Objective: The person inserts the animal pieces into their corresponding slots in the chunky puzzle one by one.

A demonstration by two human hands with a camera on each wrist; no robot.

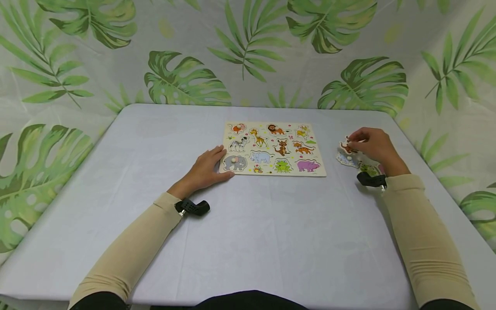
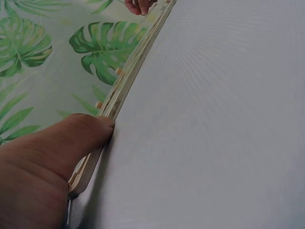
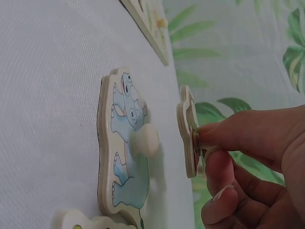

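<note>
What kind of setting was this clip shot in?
Probably a staged indoor recording spot, not a lived-in room: a table under a plain pale cloth, closed in by a leaf-print backdrop, with only a wooden animal peg puzzle board and loose pieces on it.

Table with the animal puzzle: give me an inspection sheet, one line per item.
Surface: table under a plain pale cloth.
Job's things: puzzle board lies flat near the far edge, the elephant piece seated in its near left corner; a knobbed piece is lifted off the table; a blue rhino piece and other loose pieces lie under it.
Clutter: nothing seen.
Grips: left hand rests on the board's near left corner, thumb on its edge; right hand pinches the lifted piece by its knob.
Cables: nothing seen; a black camera sits on each wrist.
Surroundings: leaf-print backdrop on three sides.
</note>
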